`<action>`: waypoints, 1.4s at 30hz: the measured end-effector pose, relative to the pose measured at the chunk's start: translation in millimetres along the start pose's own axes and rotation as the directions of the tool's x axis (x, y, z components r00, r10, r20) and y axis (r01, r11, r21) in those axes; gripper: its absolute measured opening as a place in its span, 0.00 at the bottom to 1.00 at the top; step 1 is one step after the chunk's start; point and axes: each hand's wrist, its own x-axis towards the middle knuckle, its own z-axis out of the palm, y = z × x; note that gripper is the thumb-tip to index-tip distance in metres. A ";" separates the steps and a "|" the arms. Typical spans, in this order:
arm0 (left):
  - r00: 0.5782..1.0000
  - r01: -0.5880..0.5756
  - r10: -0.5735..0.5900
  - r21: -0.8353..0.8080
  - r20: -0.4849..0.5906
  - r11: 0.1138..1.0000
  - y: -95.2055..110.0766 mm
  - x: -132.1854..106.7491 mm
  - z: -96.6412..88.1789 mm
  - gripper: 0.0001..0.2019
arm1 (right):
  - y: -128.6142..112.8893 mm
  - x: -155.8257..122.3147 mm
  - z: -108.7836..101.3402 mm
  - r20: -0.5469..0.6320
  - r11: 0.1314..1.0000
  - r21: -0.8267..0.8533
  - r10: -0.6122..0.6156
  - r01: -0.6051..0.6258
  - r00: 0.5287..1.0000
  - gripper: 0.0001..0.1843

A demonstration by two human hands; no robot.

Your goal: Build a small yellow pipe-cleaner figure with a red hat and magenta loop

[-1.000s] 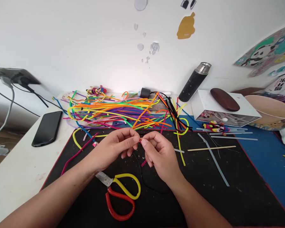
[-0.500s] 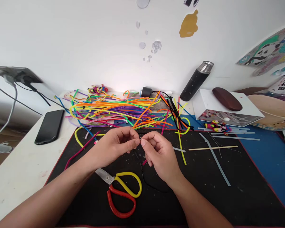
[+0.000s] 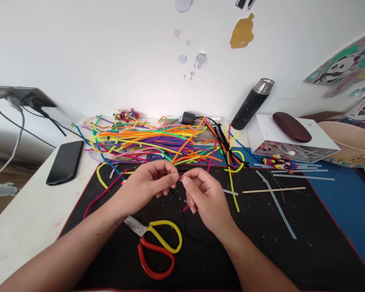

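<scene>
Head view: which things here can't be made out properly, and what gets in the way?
- Pink pipe cleaner: its pinched end is hidden between the fingertips of the left hand and right hand.
- Scissors: blade tips covered by the left forearm.
- Small figure by the white box: too small to identify.
- Panda poster: cut off by the right edge.
- Wall stickers: cut off by the top edge.

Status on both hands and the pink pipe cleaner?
Left hand and right hand both pinch the pink pipe cleaner, fingertips nearly meeting. Scissors lie below on black mat. Nothing in the way.
</scene>
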 end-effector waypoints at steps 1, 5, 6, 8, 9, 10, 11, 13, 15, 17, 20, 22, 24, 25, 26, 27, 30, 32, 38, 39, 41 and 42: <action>1.000 0.002 -0.002 0.004 0.002 1.000 -0.1 0.1 0.3 0.19 | 0.1 0.1 0.0 0.002 1.000 -0.003 -0.001 0.001 1.000 0.17; 1.000 -0.002 0.002 0.008 0.020 1.000 -1.9 1.1 -1.0 0.20 | 1.1 0.6 -0.5 0.013 1.000 0.003 -0.007 0.007 1.000 0.16; 1.000 -0.011 0.011 0.009 0.027 1.000 -2.3 1.3 -2.0 0.19 | 1.4 0.6 -0.7 0.012 1.000 0.007 -0.009 0.009 1.000 0.15; 0.999 -0.042 0.042 0.019 0.034 0.999 -2.6 1.5 -4.2 0.18 | 1.9 0.4 -1.0 0.011 1.000 0.012 -0.012 0.012 1.000 0.14; 0.998 -0.061 0.060 0.028 0.035 0.998 -2.4 1.5 -5.2 0.17 | 2.1 0.1 -1.1 0.011 1.000 0.012 -0.013 0.013 1.000 0.14; 0.996 -0.078 0.076 0.037 0.034 0.996 -2.0 1.4 -6.1 0.16 | 2.3 -0.2 -1.2 0.012 1.000 0.011 -0.014 0.014 1.000 0.13; 0.995 -0.091 0.089 0.045 0.035 0.995 -1.5 1.3 -6.8 0.15 | 2.3 -0.4 -1.3 0.013 1.000 0.010 -0.015 0.014 1.000 0.13; 0.993 -0.110 0.107 0.057 0.045 0.992 -0.7 1.1 -7.9 0.14 | 2.4 -0.6 -1.5 0.011 1.000 0.007 -0.013 0.013 1.000 0.13; 0.990 -0.133 0.130 0.063 0.053 0.989 -1.0 1.0 -9.1 0.12 | 2.3 -0.3 -1.6 0.004 1.000 0.003 -0.009 0.009 1.000 0.13; 0.986 -0.164 0.160 0.090 0.051 0.982 -2.4 0.9 -10.5 0.11 | 2.2 0.4 -1.7 0.002 1.000 -0.002 -0.006 0.006 1.000 0.13; 0.980 -0.197 0.193 0.190 0.043 0.962 -4.6 0.5 -12.0 0.10 | 2.5 1.1 -1.8 0.001 1.000 -0.006 -0.002 0.002 1.000 0.12; 0.978 -0.210 0.206 0.249 0.044 0.945 -4.9 0.1 -12.0 0.10 | 3.0 1.0 -1.6 0.001 1.000 -0.008 0.000 0.000 1.000 0.12; 0.974 -0.227 0.223 0.283 0.045 0.932 -3.9 -0.3 -11.5 0.10 | 3.5 0.5 -1.4 0.001 1.000 -0.012 -0.002 0.002 1.000 0.12; 0.971 -0.238 0.236 0.295 0.042 0.925 -3.2 -0.5 -11.1 0.10 | 3.7 0.2 -1.2 0.004 1.000 -0.012 -0.003 0.003 1.000 0.12; 0.967 -0.250 0.250 0.306 0.040 0.918 -2.5 -0.7 -10.9 0.09 | 3.9 0.0 -1.1 0.007 1.000 -0.012 -0.004 0.004 1.000 0.12; 0.964 -0.262 0.264 0.316 0.037 0.912 -1.7 -1.0 -10.7 0.09 | 4.0 -0.1 -1.0 0.011 1.000 -0.010 -0.004 0.004 1.000 0.11; 0.959 -0.278 0.283 0.342 0.037 0.898 -0.3 -2.0 -10.6 0.08 | 4.2 0.1 -0.6 0.018 1.000 -0.008 -0.005 0.005 1.000 0.11; 0.958 -0.278 0.283 0.364 0.041 0.889 0.1 -2.9 -10.7 0.07 | 4.1 0.3 -0.4 0.016 1.000 -0.011 -0.010 0.010 1.000 0.11; 0.949 -0.306 0.311 0.415 0.057 0.857 1.0 -4.4 -10.2 0.08 | 4.3 -0.4 0.2 0.016 0.999 -0.023 -0.025 0.026 1.000 0.11; 0.946 -0.314 0.320 0.424 0.059 0.850 0.9 -4.2 -10.2 0.08 | 4.4 -0.7 0.2 0.018 0.999 -0.024 -0.026 0.027 1.000 0.11; 0.939 -0.329 0.337 0.447 0.064 0.832 0.2 -3.9 -10.4 0.07 | 4.5 -1.3 0.1 0.020 0.999 -0.028 -0.025 0.026 0.999 0.11; 0.937 -0.335 0.343 0.461 0.068 0.822 -0.2 -3.9 -10.5 0.07 | 4.4 -1.5 0.1 0.019 0.999 -0.032 -0.023 0.024 1.000 0.11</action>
